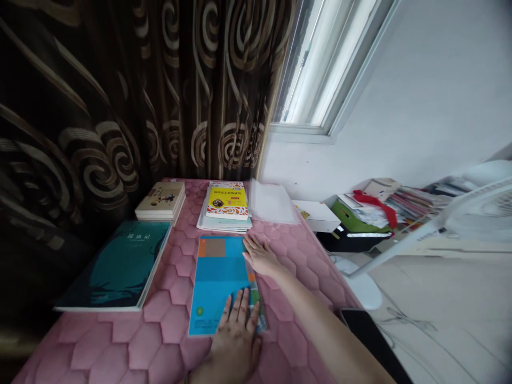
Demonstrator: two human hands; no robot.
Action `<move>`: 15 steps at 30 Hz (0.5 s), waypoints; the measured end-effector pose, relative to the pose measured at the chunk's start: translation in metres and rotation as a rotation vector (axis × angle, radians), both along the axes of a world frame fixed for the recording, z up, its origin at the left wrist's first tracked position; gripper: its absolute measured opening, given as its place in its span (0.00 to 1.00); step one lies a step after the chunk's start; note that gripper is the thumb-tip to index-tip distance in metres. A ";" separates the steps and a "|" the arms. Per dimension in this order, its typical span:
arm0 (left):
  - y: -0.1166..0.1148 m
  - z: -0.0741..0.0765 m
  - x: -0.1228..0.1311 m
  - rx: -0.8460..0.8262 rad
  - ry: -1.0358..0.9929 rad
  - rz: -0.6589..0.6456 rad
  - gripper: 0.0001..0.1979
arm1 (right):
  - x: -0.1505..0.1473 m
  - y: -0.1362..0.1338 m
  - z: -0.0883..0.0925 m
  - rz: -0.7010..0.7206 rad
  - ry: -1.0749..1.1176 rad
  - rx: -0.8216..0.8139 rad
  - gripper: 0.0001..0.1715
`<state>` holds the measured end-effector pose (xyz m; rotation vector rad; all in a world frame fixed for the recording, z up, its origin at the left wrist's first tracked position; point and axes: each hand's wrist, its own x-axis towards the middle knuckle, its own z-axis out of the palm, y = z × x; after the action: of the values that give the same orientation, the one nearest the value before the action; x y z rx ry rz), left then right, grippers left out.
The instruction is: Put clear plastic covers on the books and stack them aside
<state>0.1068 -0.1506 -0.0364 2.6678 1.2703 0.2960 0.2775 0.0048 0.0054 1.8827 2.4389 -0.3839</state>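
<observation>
A blue book with an orange and brown block at its top lies flat on the pink quilted cover. Its right edge looks glossy, perhaps from a clear plastic sleeve. My left hand rests flat on the book's lower right part, fingers stretched and slightly apart. Along the upper right edge lies my right hand, fingers extended, its tips touching the cover. Just beyond the book is a stack topped by a yellow and white book. Beside that stack sits a pile of clear plastic sheets.
To the left are a large dark teal book and a small stack of beige books. A patterned curtain hangs behind. On the right stand a white box, a green bin with papers, and a white fan.
</observation>
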 end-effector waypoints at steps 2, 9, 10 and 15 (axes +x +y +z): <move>-0.002 0.005 0.000 -0.014 -0.012 -0.006 0.35 | -0.002 0.011 0.002 -0.038 -0.015 0.004 0.34; 0.034 0.040 -0.044 -0.060 0.010 0.523 0.18 | -0.013 -0.011 0.000 -0.116 -0.081 0.170 0.32; 0.045 0.043 -0.054 -0.047 0.016 0.615 0.18 | -0.015 -0.021 -0.001 -0.068 -0.074 0.207 0.31; 0.086 0.048 -0.092 -0.213 -0.026 0.671 0.20 | -0.014 -0.078 -0.011 0.117 0.029 0.215 0.32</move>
<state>0.0152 -0.0651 0.0115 1.9849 2.0243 0.2545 0.2633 -0.0732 -0.0052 1.8060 2.6906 -0.1499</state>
